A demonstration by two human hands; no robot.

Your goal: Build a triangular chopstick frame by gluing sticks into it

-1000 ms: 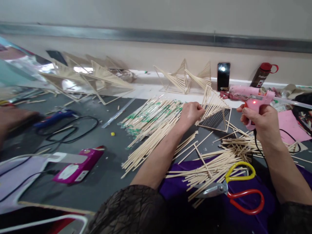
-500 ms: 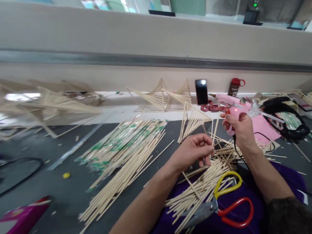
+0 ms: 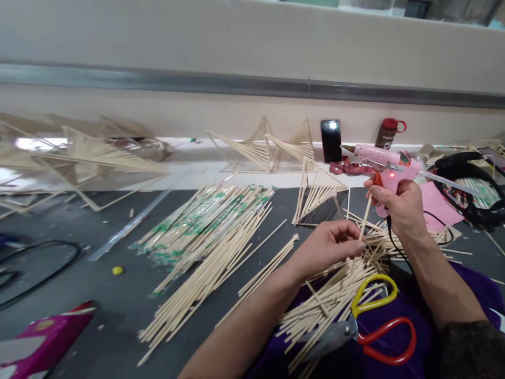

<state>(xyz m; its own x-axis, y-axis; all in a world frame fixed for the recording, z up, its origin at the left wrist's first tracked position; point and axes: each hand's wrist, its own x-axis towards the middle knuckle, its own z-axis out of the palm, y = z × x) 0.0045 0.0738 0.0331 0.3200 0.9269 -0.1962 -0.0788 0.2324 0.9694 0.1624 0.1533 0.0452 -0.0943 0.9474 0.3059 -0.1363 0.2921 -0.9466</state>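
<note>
My left hand (image 3: 331, 247) is closed in a pinch on a short wooden stick (image 3: 365, 217), held nearly upright above a heap of cut sticks (image 3: 335, 295). My right hand (image 3: 398, 202) grips a pink glue gun (image 3: 389, 171) with its red light on, close to the stick's top end. Just beyond the hands a small stick frame model (image 3: 317, 197) rests on the dark table.
Red and yellow scissors (image 3: 374, 326) lie on purple cloth near me. Long sticks and wrapped chopsticks (image 3: 205, 226) spread across the middle. Finished stick models (image 3: 272, 147), a phone (image 3: 330, 140) and a bottle (image 3: 389, 132) line the back ledge. A magenta object (image 3: 43, 337) sits front left.
My left hand left the small frame model, drew back toward me and now pinches a single stick. The glue gun hand moved in beside it. The view swung to the right.
</note>
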